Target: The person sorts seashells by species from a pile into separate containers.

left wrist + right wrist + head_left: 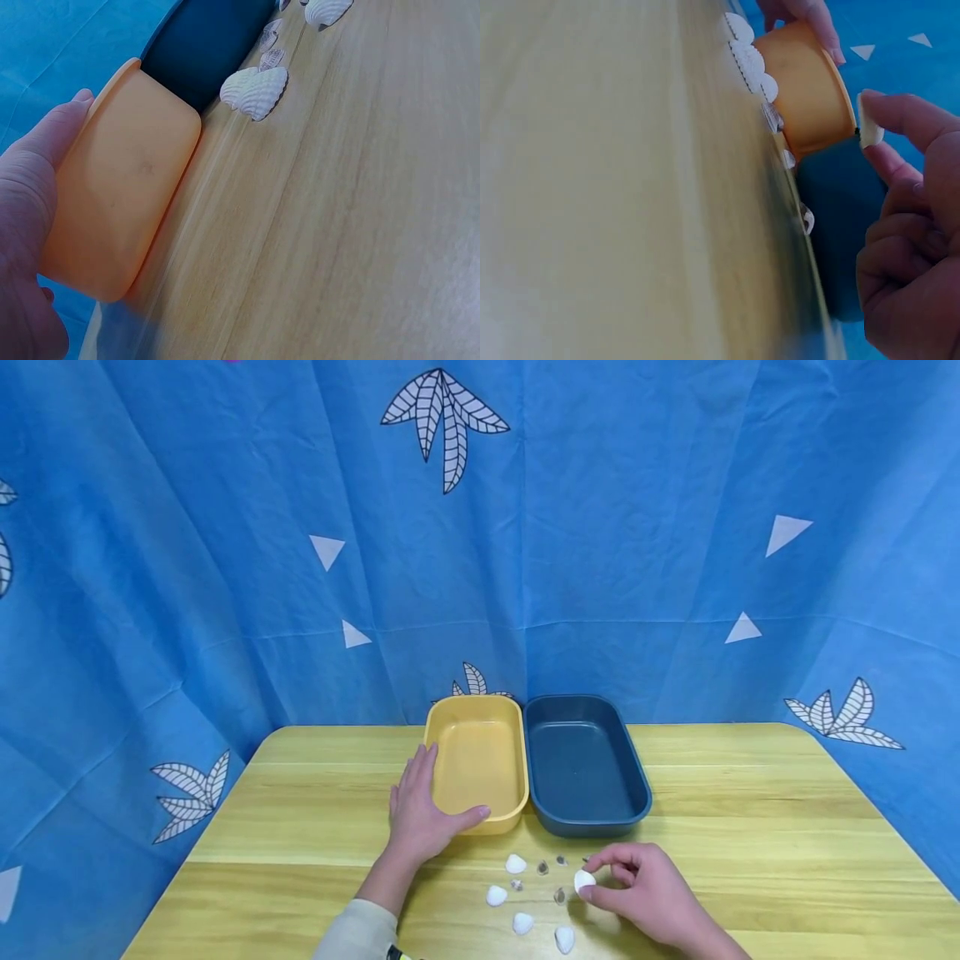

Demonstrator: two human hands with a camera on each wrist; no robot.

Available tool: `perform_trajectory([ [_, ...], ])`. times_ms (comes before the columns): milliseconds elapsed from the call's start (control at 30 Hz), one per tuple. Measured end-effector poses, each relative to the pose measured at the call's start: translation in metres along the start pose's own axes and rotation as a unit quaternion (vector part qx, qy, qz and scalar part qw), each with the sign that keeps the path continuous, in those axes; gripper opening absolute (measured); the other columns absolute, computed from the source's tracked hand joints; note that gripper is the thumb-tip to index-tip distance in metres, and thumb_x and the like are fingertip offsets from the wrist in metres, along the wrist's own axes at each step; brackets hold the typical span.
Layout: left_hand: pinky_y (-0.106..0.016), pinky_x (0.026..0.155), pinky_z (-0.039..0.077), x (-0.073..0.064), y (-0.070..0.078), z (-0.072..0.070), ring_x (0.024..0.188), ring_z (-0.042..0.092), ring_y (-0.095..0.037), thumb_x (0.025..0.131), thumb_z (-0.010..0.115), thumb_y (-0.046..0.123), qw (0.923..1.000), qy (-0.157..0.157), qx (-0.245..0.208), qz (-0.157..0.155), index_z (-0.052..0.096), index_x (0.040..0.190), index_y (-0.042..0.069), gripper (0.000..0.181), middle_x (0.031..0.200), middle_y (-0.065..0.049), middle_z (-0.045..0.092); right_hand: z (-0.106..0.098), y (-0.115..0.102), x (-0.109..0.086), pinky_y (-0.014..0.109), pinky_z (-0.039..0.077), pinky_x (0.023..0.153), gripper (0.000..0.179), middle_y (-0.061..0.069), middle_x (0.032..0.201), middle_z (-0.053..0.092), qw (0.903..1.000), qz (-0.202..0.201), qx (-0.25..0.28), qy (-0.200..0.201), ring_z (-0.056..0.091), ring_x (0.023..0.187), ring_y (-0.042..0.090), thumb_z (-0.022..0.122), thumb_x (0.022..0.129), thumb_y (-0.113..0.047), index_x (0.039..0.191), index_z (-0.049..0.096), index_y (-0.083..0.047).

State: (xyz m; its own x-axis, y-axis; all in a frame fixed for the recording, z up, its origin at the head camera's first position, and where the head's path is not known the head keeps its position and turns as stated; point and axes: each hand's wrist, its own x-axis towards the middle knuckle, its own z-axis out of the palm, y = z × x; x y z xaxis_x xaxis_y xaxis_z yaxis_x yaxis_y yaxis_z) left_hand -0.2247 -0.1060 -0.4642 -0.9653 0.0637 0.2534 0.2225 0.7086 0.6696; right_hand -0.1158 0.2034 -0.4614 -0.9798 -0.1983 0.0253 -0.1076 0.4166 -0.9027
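Between thumb and forefinger, my right hand (pixel 648 893) pinches a white seashell (pixel 585 882) above the table; the right wrist view shows this shell (pixel 869 120) edge-on at the fingertips. My left hand (pixel 423 810) rests on the near left corner of a yellow bin (pixel 480 760). Its thumb lies along the front rim and its fingers stretch along the left side. Several white shells (pixel 522 923) and several small brownish shells (pixel 560 896) lie scattered in front of the bins. A dark blue bin (pixel 581 768) stands against the yellow one's right side.
Both bins stand near the back of a light wooden table (pixel 750 827). Behind and beside the table hangs a blue curtain (pixel 600 527) with white leaf and triangle prints. Most loose shells lie left of my right hand.
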Motion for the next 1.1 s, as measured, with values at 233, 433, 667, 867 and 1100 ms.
perform_trajectory([
  [233,-0.067,0.112,0.009,0.001,0.0,0.001,0.148,0.019,-0.032,0.062,0.082,0.07,1.0,-0.001,0.0,-0.001,0.027,0.159,0.018,0.123,0.164,-0.007,0.02,0.003,-0.011,0.005,0.022,0.034,0.047,0.02,-0.008,0.058,0.031,0.999,-0.04,0.008,0.016,0.031,0.05,0.004,0.087,0.078,-0.023,0.092,0.074,-0.016],
  [433,-0.067,0.112,0.009,0.001,0.002,0.001,0.148,0.019,-0.032,0.061,0.083,0.069,1.0,-0.002,-0.002,-0.005,0.027,0.159,0.017,0.124,0.164,-0.007,0.02,0.003,-0.022,0.01,0.022,0.03,0.045,0.019,-0.006,0.058,0.027,0.9984,-0.046,0.027,0.023,0.027,0.05,0.006,0.087,0.079,-0.02,0.092,0.074,-0.016],
  [667,-0.069,0.111,0.01,0.0,0.0,-0.002,0.147,0.019,-0.034,0.06,0.082,0.072,1.0,-0.002,0.002,-0.003,0.027,0.159,0.016,0.126,0.164,-0.008,0.019,0.006,-0.039,0.021,0.023,0.03,0.046,0.02,-0.007,0.057,0.026,0.9953,-0.068,0.021,0.066,0.029,0.053,0.007,0.089,0.075,-0.021,0.089,0.075,-0.021],
  [867,-0.069,0.111,0.011,0.001,-0.003,-0.003,0.147,0.019,-0.035,0.06,0.081,0.073,0.9999,-0.002,0.013,-0.006,0.026,0.159,0.016,0.127,0.164,-0.009,0.019,0.011,-0.048,0.04,0.023,0.029,0.045,0.019,-0.006,0.056,0.026,0.9921,-0.091,0.034,0.079,0.027,0.052,0.008,0.089,0.076,-0.019,0.089,0.075,-0.021],
  [1100,-0.068,0.111,0.011,0.0,0.002,-0.002,0.147,0.019,-0.034,0.059,0.084,0.07,1.0,0.0,0.002,-0.004,0.028,0.158,0.016,0.126,0.164,-0.009,0.02,0.01,-0.051,0.065,0.025,0.036,0.051,0.018,-0.007,0.055,0.029,0.9885,-0.111,0.002,0.103,0.028,0.047,0.008,0.088,0.078,-0.023,0.089,0.075,-0.023],
])
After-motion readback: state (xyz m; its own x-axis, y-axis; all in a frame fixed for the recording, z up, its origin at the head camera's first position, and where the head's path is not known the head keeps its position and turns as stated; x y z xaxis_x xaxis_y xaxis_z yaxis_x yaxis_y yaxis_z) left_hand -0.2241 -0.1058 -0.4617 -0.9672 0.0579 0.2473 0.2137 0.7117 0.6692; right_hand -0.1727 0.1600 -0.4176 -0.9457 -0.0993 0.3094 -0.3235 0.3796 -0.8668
